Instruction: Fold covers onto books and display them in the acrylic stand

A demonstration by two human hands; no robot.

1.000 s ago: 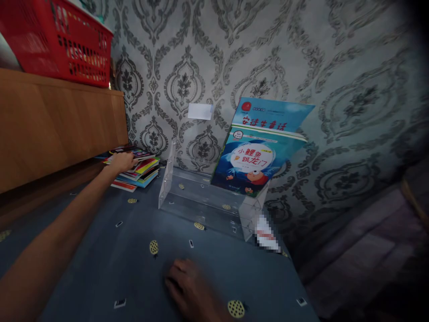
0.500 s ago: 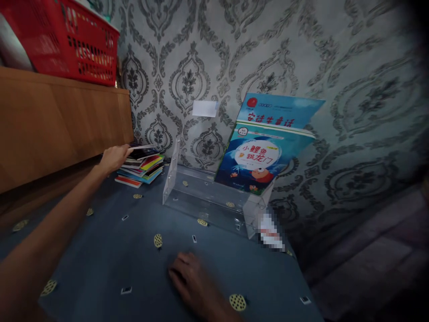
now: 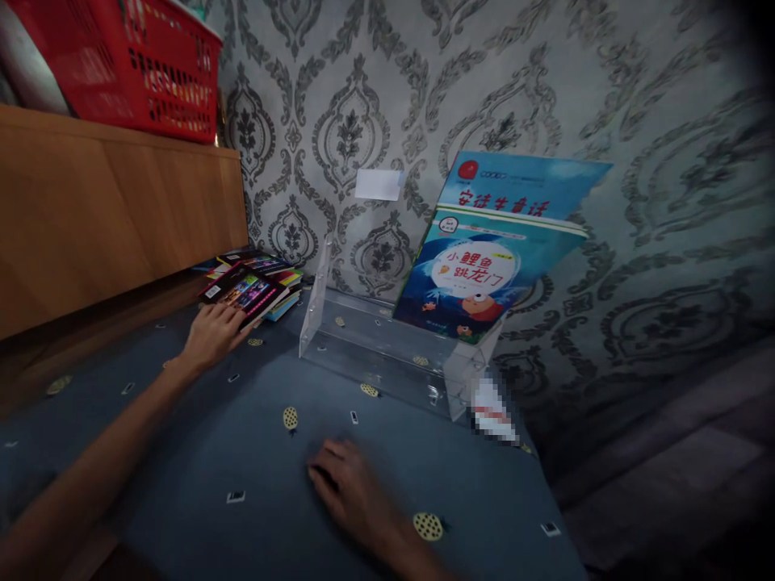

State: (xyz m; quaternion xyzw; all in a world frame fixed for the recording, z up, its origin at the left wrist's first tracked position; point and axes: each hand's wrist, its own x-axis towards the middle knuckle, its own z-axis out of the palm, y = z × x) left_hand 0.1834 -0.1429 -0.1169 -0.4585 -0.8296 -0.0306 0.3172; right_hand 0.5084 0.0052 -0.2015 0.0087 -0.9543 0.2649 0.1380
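At the pile of books by the wooden cabinet, my left hand grips the near edge of a black book with small colourful pictures on its cover. Its fingers lie over the cover, and the thumb is hidden. This book tilts towards me on top of the pile. My right hand rests on the blue patterned tablecloth, fingers curled in, nothing visible in them. Between the pile and the wall's right part stands a clear acrylic rack. Blue picture books lean upright at its right end.
A red plastic basket stands on the wooden cabinet at the left. Patterned wallpaper with a small white label rises behind the rack. A blurred-out white item lies beside the rack's right end.
My left hand has come back towards me from the top of the pile, drawing the black book forward and tilting its cover into view. My right hand stays in place. The view has shifted slightly.
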